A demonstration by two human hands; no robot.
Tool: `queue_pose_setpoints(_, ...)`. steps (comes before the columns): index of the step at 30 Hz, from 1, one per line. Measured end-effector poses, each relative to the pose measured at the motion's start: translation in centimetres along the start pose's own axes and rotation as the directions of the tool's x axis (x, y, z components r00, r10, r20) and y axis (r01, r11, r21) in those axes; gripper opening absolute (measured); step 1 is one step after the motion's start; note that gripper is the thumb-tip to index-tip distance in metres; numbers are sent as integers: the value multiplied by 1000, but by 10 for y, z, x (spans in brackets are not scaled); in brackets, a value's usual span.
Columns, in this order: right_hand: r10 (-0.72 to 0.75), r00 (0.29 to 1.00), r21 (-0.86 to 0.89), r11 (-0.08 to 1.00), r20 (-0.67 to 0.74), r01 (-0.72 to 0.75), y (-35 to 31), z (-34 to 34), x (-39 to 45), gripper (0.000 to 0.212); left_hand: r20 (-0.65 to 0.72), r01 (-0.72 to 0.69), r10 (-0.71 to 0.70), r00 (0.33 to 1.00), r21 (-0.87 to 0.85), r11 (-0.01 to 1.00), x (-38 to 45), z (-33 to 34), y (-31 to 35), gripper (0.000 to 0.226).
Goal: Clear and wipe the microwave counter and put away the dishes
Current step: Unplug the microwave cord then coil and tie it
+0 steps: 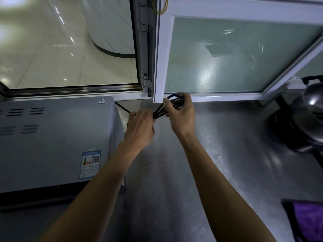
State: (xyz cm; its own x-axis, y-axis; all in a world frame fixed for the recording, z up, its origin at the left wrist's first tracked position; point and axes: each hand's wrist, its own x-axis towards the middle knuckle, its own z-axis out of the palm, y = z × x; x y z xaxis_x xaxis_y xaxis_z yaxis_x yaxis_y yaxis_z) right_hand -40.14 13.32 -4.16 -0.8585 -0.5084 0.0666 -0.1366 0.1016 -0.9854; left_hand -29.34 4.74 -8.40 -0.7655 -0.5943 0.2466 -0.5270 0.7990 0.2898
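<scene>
Steel counter point(218, 154), grey microwave point(52, 145) at 9 o'clock. Looped black power cord point(167, 107) at 12 o'clock: my left hand point(139, 128) & right hand point(181, 116) both curled round it, above counter.

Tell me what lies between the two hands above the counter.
In the head view, a bundle of looped black cable spans the gap between the left hand and the right hand. Both hands grip it. Below lies bare steel counter.
</scene>
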Motion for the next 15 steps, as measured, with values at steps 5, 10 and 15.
queue_pose_setpoints(5, -22, 996, -74, 997, 86, 28, -13, -1, 5, 65, -13, 33, -33, 999, -45, 998, 6, -9, 0, 4)
queue_pose_setpoints(10, -75, 991, -113, 990, 112, 88, -28, -6, 7, 63, 1, 33, -33, 999, -77, 996, 11, -22, 4, 4)
queue_pose_setpoints(15, -136, 983, -112, 982, 123, 150, -46, 0, 17, 38, 31, 22, -18, 999, -127, 992, 15, -40, 0, 12)
